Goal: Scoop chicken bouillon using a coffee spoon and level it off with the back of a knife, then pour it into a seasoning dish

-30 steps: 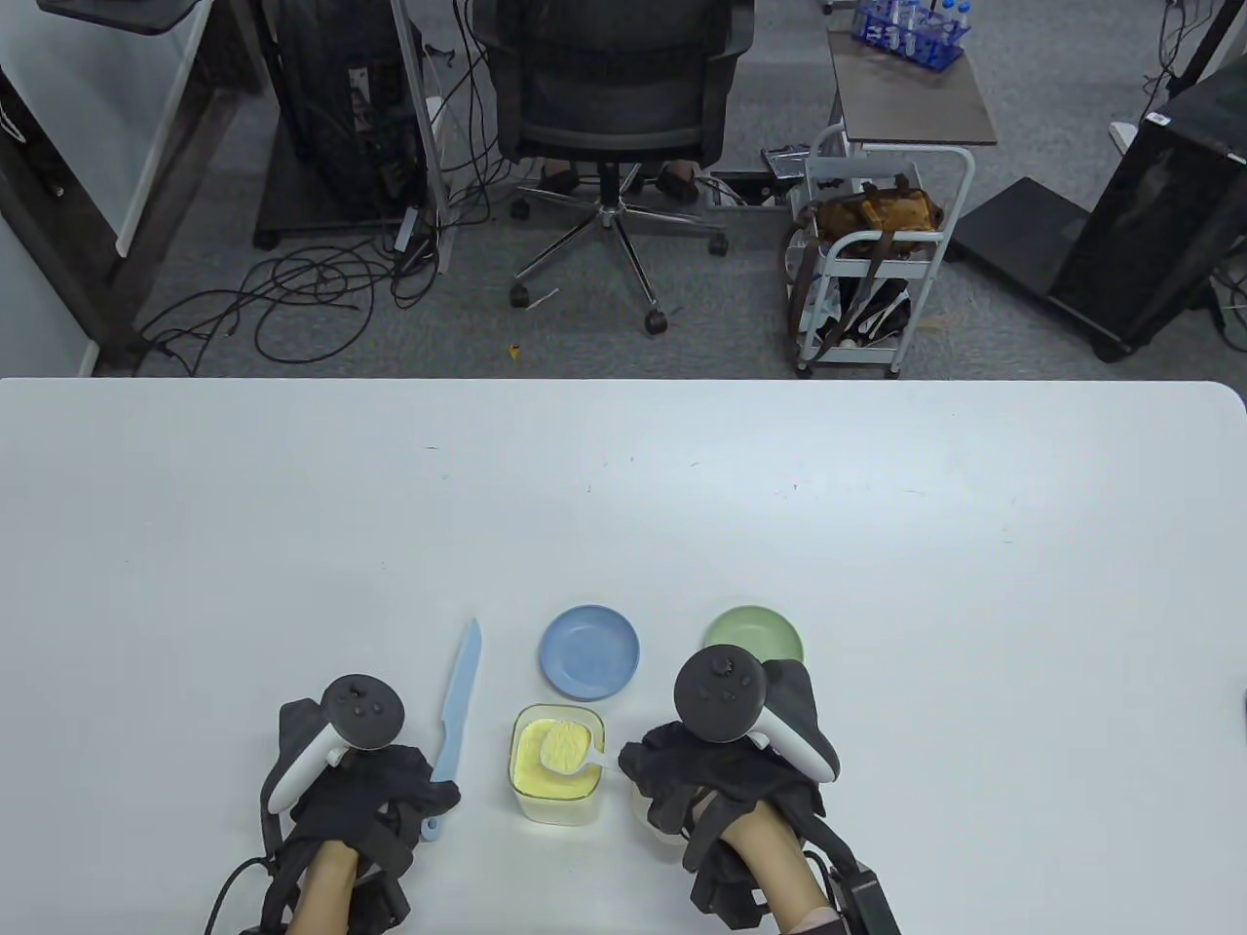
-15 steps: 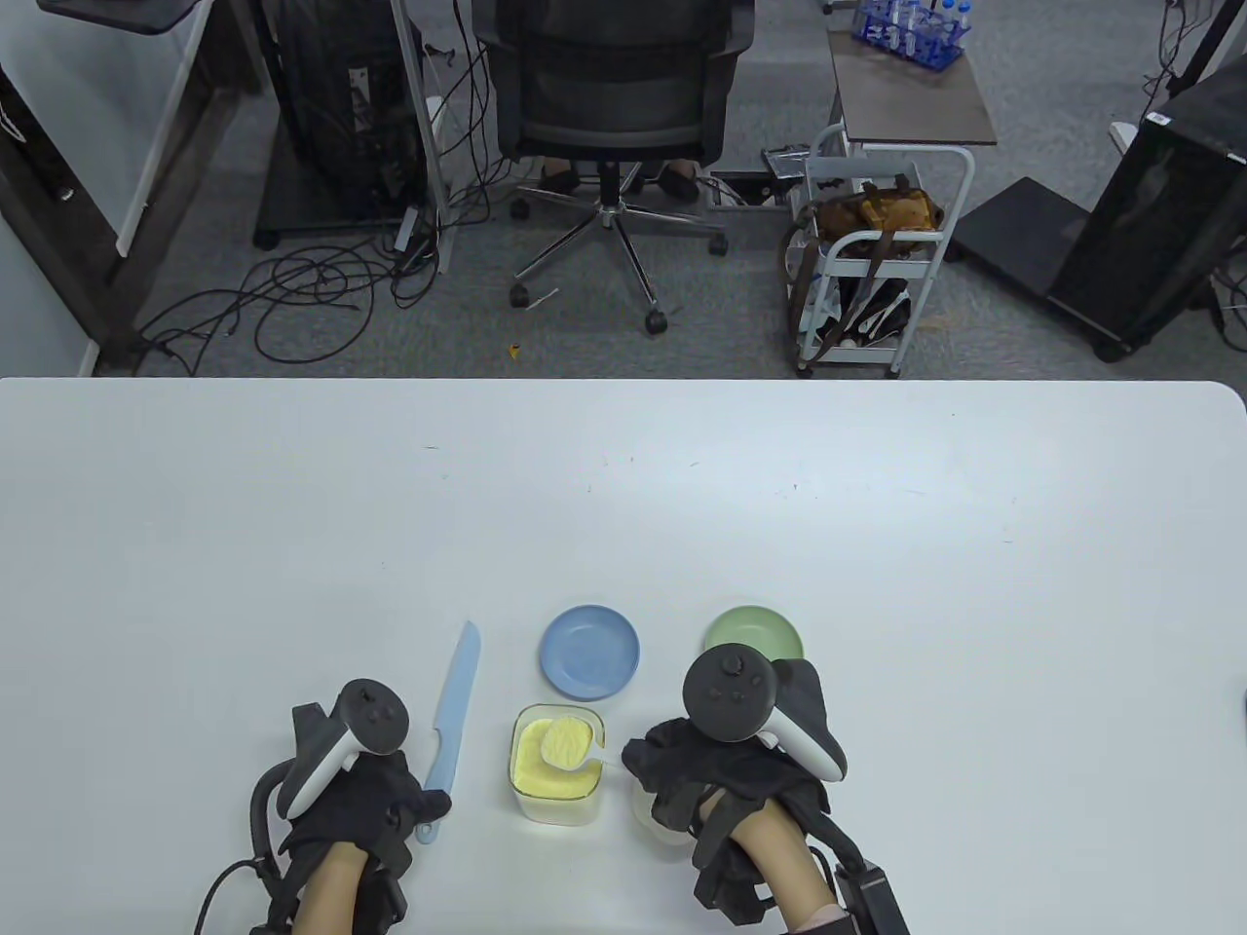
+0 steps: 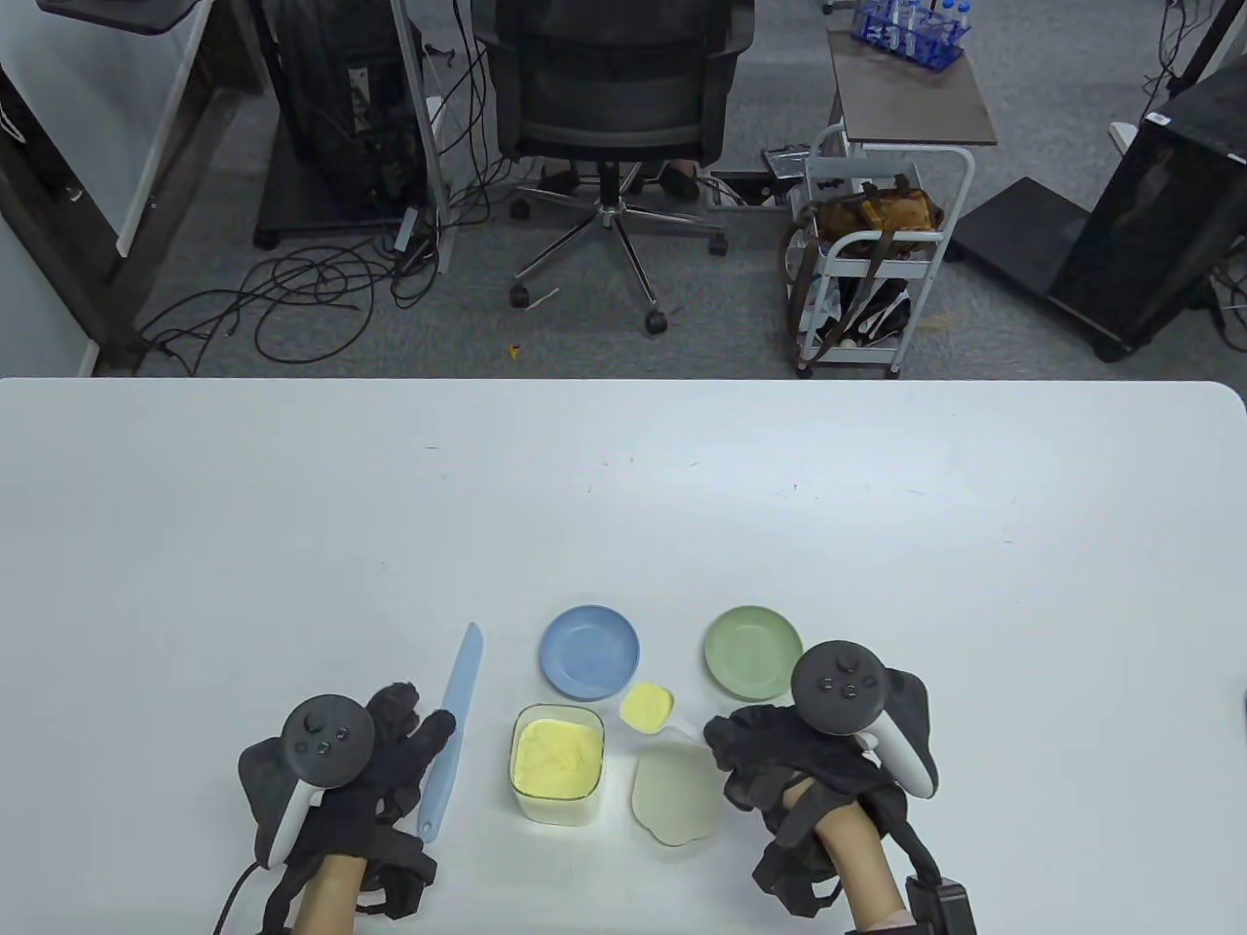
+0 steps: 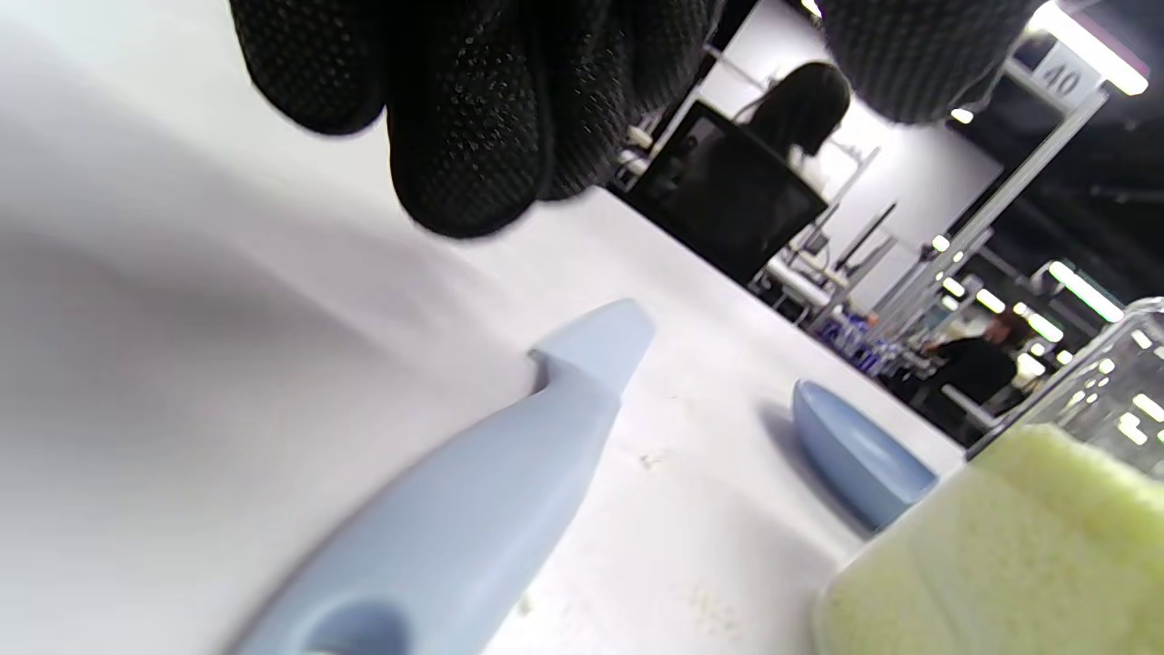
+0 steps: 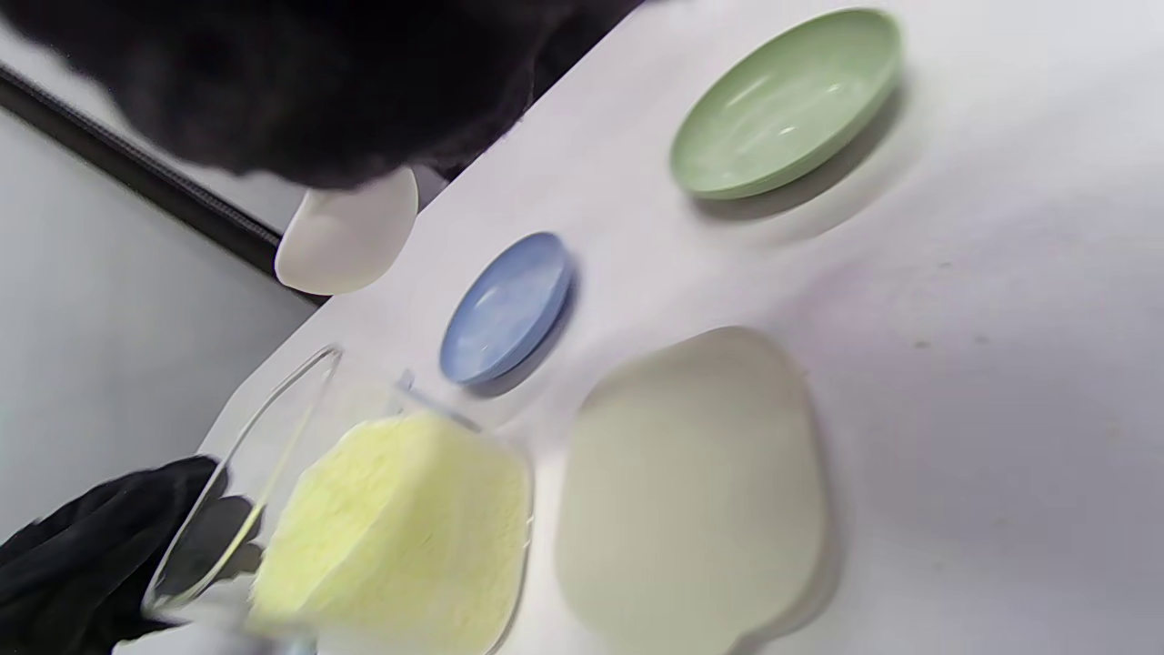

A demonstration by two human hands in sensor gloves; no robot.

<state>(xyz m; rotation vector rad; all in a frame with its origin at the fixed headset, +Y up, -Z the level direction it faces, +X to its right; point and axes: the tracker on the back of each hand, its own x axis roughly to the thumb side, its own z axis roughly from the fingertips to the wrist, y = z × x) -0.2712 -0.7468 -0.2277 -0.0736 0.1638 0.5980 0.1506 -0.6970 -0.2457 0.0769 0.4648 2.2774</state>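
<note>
Right hand (image 3: 779, 769) pinching the white spoon (image 3: 651, 708) by its handle, bowl heaped with yellow powder and raised between the tub (image 3: 556, 763) and the green dish (image 3: 753, 652), just right of the blue dish (image 3: 589, 653). Left hand (image 3: 375, 769) resting beside the knife (image 3: 452, 732), fingers (image 3: 429, 729) stretched and relaxed, tips touching or nearly touching the blade's left edge; no grip around the handle. In the left wrist view, gloved fingertips (image 4: 473, 118) hanging above the table, apart from the knife handle (image 4: 473, 509) lying flat below. Knife pale blue, matte plastic, long and narrow, pointing away from the person, with a hole at the handle end. Tub clear, square with rounded corners, nearly full of fine pale-yellow powder, surface rough and uneven. Cream lid (image 3: 674, 796) with rounded corners lying flat just right of the tub, near the right hand. Both dishes round, shallow, smooth and glossy, bare inside, side by side beyond the tub. Table (image 3: 877, 545) white and smooth; wide open surface beyond the dishes and to either side, everything clustered near the front edge. Narrow gaps only between knife and tub, tub and lid, tub and blue dish.
</note>
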